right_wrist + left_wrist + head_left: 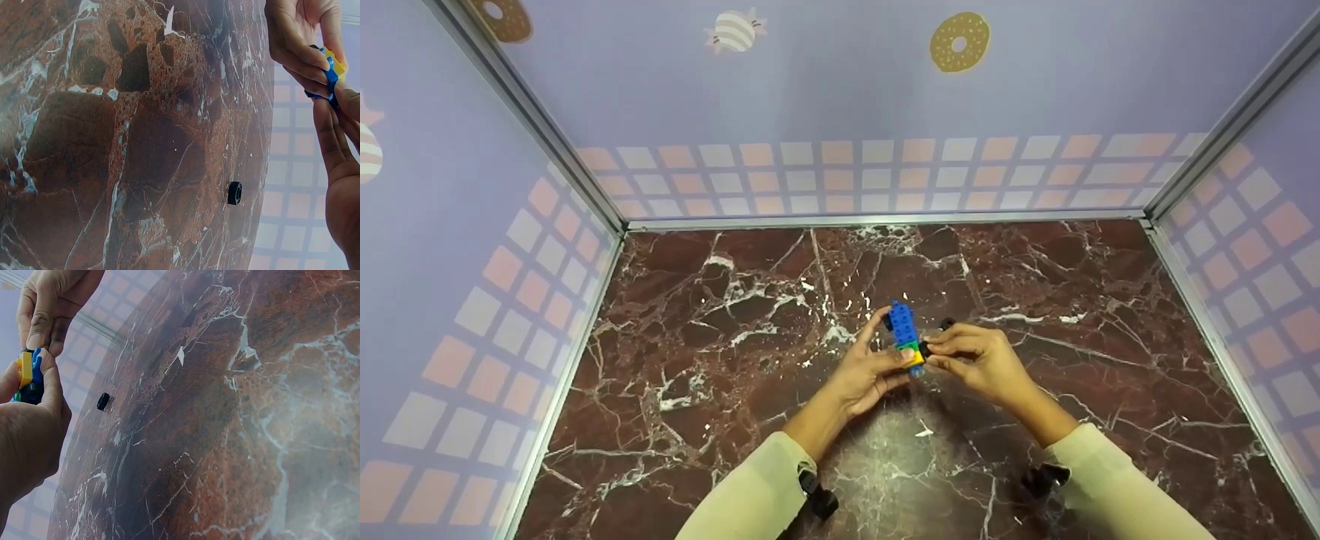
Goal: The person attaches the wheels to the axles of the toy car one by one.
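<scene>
A toy vehicle of building bricks (902,326) lies in my left hand (862,375). It has a long blue studded part, then green and yellow bricks (26,370) at the near end. My left thumb rests on the yellow brick while the other fingers hold the toy from beneath. From the right side, my right hand (986,361) pinches a black wheel (925,350) against the vehicle. Another dark wheel shows at the left of the blue part, partly covered by a finger. In the right wrist view the hands overlap around a blue piece (333,76).
One loose black wheel (234,193) stands on the marbled dark red tabletop (720,337), just beyond my right fingers. Patterned panels (847,97) enclose the table at the back and both sides, with metal strips (825,221) along its edges.
</scene>
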{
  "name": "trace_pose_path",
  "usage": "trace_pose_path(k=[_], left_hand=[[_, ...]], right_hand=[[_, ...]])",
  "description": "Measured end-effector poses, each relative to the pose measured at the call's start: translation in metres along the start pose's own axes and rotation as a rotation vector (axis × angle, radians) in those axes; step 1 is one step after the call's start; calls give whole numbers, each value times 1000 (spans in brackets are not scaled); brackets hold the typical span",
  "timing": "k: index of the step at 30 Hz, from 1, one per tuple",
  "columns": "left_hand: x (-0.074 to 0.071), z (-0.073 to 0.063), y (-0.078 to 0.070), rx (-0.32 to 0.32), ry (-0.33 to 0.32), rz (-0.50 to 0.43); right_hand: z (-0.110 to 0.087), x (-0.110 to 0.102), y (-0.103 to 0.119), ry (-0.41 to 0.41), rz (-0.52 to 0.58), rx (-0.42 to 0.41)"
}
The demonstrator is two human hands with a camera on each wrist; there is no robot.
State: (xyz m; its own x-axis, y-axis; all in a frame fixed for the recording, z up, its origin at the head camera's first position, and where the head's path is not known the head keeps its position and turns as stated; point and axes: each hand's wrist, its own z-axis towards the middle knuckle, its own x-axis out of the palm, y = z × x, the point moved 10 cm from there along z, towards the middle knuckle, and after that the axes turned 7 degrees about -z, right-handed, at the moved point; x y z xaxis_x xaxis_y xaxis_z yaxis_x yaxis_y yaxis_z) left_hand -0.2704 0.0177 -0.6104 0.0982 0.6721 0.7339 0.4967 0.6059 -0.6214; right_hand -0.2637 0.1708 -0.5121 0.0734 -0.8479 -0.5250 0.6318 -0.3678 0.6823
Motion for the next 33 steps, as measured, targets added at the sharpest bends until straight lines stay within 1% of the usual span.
trace_pose_path(k=[5, 12, 16, 23, 28, 33], left_hand=[[1, 2, -1, 4, 6, -11], [2, 2, -2, 6, -3, -10], [3, 2, -2, 0, 13, 8], [-1, 0, -1, -23, 33, 8], [-2, 0, -2, -23, 45, 2], [-1, 1, -3, -21, 56, 23]], right_hand=[[0, 0, -1, -8, 10, 13], [1, 2, -3, -14, 13, 11], [0, 1, -5, -13, 26, 37], [-1, 5, -8, 44, 35, 93], [0, 6, -11, 71, 52, 122], [0, 7, -15, 116, 65, 152]])
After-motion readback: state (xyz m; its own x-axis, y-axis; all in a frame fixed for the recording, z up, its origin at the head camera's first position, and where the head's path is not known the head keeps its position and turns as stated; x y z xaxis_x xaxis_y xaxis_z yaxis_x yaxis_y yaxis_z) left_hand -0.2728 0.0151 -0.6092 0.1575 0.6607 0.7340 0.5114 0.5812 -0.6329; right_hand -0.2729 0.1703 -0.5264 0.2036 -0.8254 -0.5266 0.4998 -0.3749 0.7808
